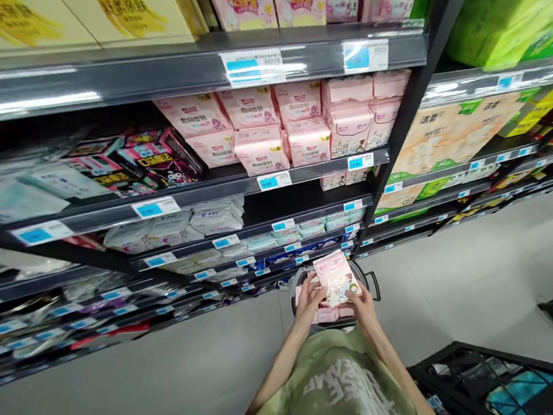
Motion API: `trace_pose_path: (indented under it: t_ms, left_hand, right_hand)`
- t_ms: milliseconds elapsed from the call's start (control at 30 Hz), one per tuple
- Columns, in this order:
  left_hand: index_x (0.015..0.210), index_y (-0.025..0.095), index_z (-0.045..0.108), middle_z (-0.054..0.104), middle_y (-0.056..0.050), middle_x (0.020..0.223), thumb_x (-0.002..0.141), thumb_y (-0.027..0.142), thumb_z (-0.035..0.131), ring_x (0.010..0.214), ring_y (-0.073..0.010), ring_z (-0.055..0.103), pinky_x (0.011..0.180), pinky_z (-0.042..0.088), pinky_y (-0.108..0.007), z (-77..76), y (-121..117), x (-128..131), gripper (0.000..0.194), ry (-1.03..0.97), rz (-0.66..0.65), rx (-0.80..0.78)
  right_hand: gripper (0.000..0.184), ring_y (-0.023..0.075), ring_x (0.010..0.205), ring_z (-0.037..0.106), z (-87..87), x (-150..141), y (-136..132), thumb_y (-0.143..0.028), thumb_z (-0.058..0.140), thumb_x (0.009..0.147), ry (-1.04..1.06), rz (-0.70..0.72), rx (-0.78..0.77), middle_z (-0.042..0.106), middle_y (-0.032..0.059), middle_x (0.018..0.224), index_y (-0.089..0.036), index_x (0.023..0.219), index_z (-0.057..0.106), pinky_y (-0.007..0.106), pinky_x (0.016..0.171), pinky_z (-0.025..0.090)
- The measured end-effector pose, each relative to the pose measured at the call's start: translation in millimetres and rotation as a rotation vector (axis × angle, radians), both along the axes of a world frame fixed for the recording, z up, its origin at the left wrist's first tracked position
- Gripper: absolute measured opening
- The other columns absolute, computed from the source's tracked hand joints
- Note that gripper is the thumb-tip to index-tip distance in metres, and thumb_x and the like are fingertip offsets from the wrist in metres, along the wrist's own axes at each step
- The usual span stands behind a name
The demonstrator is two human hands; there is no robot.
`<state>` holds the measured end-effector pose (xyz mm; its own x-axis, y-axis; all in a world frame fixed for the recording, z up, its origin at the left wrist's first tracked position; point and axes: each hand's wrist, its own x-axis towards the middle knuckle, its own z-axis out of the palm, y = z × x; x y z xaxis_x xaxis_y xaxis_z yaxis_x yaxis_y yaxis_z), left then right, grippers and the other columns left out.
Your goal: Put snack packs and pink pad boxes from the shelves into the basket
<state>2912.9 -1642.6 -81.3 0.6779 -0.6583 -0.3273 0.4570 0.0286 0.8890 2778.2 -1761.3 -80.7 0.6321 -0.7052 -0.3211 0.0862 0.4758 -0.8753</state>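
- Dark shelving runs across the view in several tiers, stocked with packaged goods.
- The pale tiled floor lies below it.
- A green shirt with white lettering covers the person's torso.
- A black wire rack stands at the lower right, with blue and dark items behind its bars.
- Yellow boxes sit at the upper left, above the dark boxes with pink trim.
- An open basket is in front of the person, with pink packages inside.
- The pink-and-white pack is held over the basket, its printed face toward the camera.
- The left hand grips the pack's left side, thumb across the front.
- The right hand grips it at the lower right, thumb also on the front.
- Blue-and-white price labels line the shelf edges.
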Motion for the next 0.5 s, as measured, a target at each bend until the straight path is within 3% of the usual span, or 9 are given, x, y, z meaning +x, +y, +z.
trace_pose_path:
  t_ms: [133, 300, 500]
  left_hand:
    - [0.139, 0.025, 0.054, 0.074, -0.012, 0.124, 0.075, 0.061, 0.086, 0.116, -0.0297, 0.071, 0.091, 0.059, -0.038, 2.0, -16.2, -3.6, 0.080, -0.002, -0.020, -0.019]
    - [0.138, 0.025, 0.056, 0.073, -0.014, 0.128, 0.077, 0.063, 0.083, 0.120, -0.0322, 0.070, 0.094, 0.058, -0.042, 7.2, -31.3, -7.7, 0.077, -0.039, -0.106, -0.015]
    - [0.134, 0.026, 0.062, 0.066, -0.014, 0.144, 0.077, 0.057, 0.084, 0.126, -0.0310, 0.066, 0.098, 0.058, -0.041, 16.8, -35.4, -16.4, 0.068, -0.117, -0.092, -0.008]
  right_hand:
    - [0.064, 0.0261, 0.084, 0.077, 8.7, -9.0, -6.0, -0.052, 0.091, 0.072, 0.036, -0.052, -0.115, 0.081, 0.0083, 0.111, -0.021, 0.125, 0.072, 0.036, 0.063, 0.069]
    - [0.062, 0.0272, 0.098, 0.077, 13.5, -19.6, -8.9, -0.053, 0.089, 0.073, 0.037, -0.132, -0.213, 0.080, 0.0100, 0.115, -0.019, 0.123, 0.072, 0.040, 0.084, 0.068]
    - [0.065, 0.0270, 0.098, 0.076, 19.8, -27.7, -2.3, -0.046, 0.091, 0.071, 0.084, -0.249, -0.272, 0.080, 0.0118, 0.116, -0.018, 0.126, 0.069, 0.039, 0.087, 0.066]
